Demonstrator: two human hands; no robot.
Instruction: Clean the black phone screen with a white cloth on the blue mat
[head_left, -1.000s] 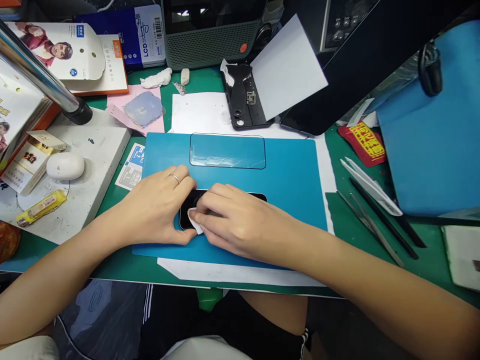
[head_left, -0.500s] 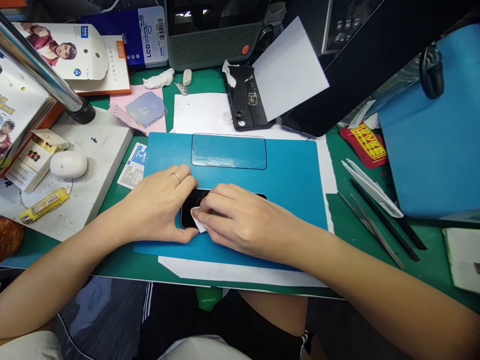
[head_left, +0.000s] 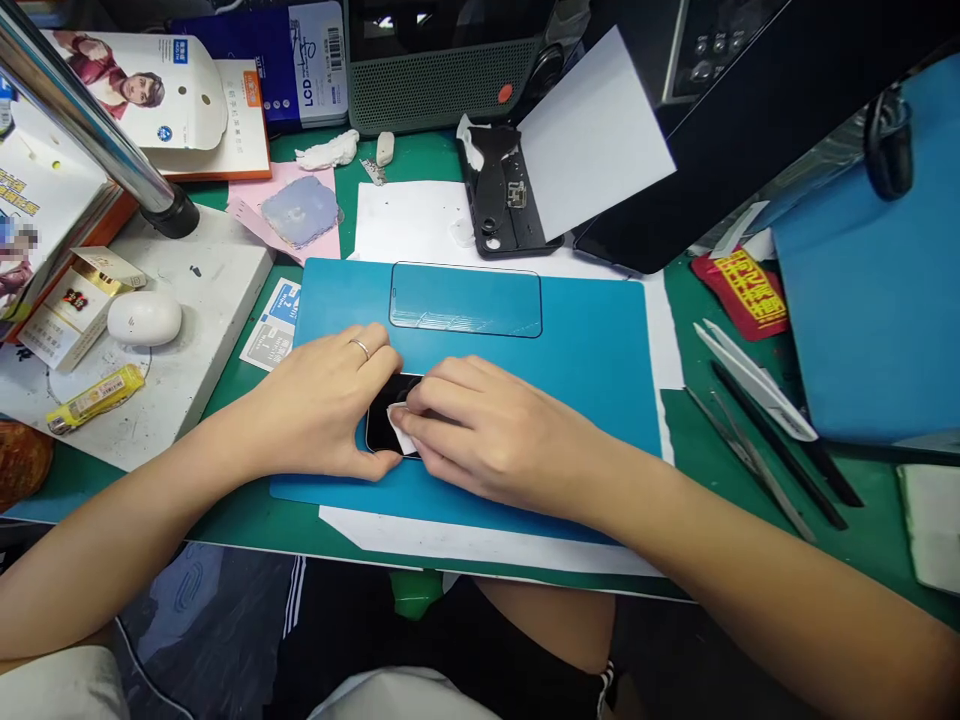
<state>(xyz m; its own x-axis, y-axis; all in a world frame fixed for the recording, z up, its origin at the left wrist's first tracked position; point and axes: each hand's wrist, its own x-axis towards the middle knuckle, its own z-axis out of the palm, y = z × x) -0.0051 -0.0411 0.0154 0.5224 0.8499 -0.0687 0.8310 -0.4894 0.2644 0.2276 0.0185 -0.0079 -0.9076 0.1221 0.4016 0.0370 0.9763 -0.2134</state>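
A black-screened smartphone lies face up on a blue mat, largely covered by my hands. My left hand grips its left end, fingers at the far edge and thumb at the near edge. Pinched in my right hand is a small white wipe, pressed against the phone's screen. Just beyond the phone, a clear screen protector with a black border rests flat on the mat. The phone's right part is hidden under my right hand.
Tweezers and a white-handled tool lie at the right. Behind the mat stands a black holder with a white card. Wipe packets sit by the mat's left edge, near a white earbud case and lighter.
The whole view has shifted slightly. My right fingertips and the wipe have moved a little toward the phone's far side. My left hand keeps its grip on the phone.
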